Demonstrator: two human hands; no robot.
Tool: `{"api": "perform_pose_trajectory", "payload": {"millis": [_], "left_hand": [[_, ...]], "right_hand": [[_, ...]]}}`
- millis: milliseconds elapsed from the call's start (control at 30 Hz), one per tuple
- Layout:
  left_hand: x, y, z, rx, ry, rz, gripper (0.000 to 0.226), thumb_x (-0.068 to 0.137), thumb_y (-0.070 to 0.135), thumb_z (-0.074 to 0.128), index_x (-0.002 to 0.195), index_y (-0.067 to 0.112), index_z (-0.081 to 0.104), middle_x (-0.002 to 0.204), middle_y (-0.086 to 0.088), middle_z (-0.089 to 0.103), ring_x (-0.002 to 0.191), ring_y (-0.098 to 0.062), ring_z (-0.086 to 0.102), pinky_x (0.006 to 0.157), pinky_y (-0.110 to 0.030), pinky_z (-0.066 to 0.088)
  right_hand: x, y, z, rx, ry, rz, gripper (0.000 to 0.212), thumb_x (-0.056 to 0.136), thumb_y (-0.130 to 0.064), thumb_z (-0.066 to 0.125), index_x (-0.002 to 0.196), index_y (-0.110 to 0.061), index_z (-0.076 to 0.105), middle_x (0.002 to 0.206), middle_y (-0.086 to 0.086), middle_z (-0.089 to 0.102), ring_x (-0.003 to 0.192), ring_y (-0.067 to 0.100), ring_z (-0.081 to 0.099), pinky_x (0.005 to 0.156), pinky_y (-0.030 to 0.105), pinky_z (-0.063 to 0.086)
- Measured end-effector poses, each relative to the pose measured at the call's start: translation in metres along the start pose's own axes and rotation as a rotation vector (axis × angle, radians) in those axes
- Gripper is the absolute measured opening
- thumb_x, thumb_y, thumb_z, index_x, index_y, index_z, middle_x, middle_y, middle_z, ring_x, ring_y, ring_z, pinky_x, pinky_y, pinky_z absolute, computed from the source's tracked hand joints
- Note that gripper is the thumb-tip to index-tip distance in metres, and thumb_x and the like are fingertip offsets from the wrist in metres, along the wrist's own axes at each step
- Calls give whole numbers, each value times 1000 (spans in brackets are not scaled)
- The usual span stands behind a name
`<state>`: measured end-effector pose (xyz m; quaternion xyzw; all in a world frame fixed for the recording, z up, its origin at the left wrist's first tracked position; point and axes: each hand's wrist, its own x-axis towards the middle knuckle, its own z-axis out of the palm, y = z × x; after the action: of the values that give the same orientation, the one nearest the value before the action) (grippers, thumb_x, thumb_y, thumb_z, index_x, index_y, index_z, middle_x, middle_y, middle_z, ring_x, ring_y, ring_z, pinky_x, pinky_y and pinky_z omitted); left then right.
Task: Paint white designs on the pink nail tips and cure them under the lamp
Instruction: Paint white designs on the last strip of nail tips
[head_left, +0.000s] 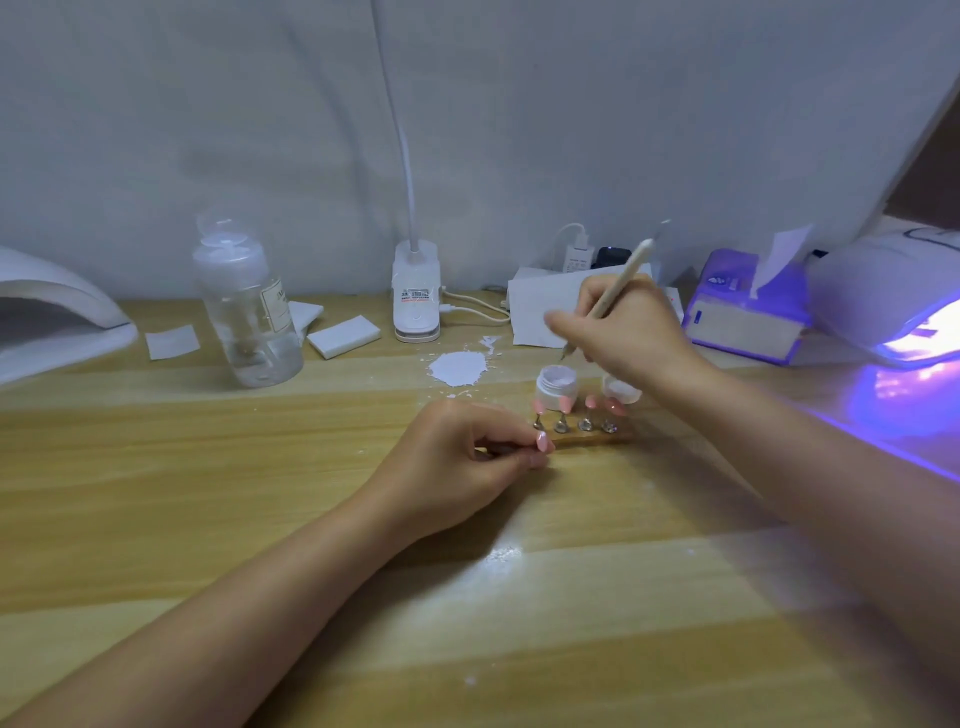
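Observation:
My left hand (467, 457) pinches a small stand with one pink nail tip (541, 441) at its fingertips, resting on the wooden table (208, 467). Just right of it, several pink nail tips (576, 405) stand on metal holders along a wooden strip (592, 439). My right hand (623, 327) grips a thin cream-handled brush (621, 283), its tip pointing down just above an open small white jar (557, 385). A second small jar or lid (623, 389) sits behind the holders, partly hidden by my right wrist. The curing lamp (904, 306) glows violet at the far right.
A white paint spill (458, 368) lies behind the jars. A clear bottle (247, 306), white pads (343, 338), a clip lamp base (416, 296) with cable, a tissue box (748, 312) and a second white lamp (47, 317) at the left edge line the back.

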<state>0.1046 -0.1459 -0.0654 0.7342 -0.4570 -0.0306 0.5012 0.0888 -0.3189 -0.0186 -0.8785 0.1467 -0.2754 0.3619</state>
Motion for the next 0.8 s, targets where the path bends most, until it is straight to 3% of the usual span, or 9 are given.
{"api": "perform_pose_trajectory", "payload": {"millis": [100,267,367,467,533,633,800], "left_hand": [[0,-1,0,1,-2,6,8,77,2,70,82,7,75,72,0,69,67,-5,58,65,-15,45],[0,-1,0,7,-6,27,8,77,1,69,82,5,74,72,-3,69,66,-2,56,65,-11,42],[0,-1,0,14,-11,33,8,77,2,69,83,4,74,72,-7,69,65,-6,56,64,-12,43],[0,-2,0,19,-11,49,8,78,2,69,83,5,74,72,-11,69,66,-19,60,64,-24,47],[0,-3,-1,28,-17,56,9,79,2,68,84,6,74,72,-13,69,70,-27,62,67,-32,48],[1,-5,-1,41,-25,56,9,79,2,68,83,6,75,73,-11,69,71,-26,62,68,-34,50],[1,-4,0,40,-33,47,8,78,2,69,83,4,75,75,-13,70,74,-30,62,70,-39,50]], "right_hand": [[-18,-11,-8,313,126,-32,43,80,-30,68,49,-18,41,34,-8,49,42,8,51,46,17,38],[-72,-16,0,686,110,11,40,69,-49,61,50,-15,49,34,0,50,32,8,47,38,11,35],[-85,-11,7,731,91,12,38,66,-39,65,50,-14,43,34,-2,49,34,1,46,45,9,39],[-86,-9,11,693,54,26,41,65,-37,69,48,-15,38,33,-8,42,37,7,47,48,19,43],[-85,-9,12,684,26,6,43,71,-30,70,48,-15,37,32,-9,40,34,4,47,45,17,41],[-84,-5,14,712,11,-25,45,79,-9,68,49,-14,35,30,-6,39,29,2,44,42,14,42],[-83,-2,15,673,-21,-28,45,78,11,54,48,-14,32,28,-9,41,25,1,37,36,11,32]]}}
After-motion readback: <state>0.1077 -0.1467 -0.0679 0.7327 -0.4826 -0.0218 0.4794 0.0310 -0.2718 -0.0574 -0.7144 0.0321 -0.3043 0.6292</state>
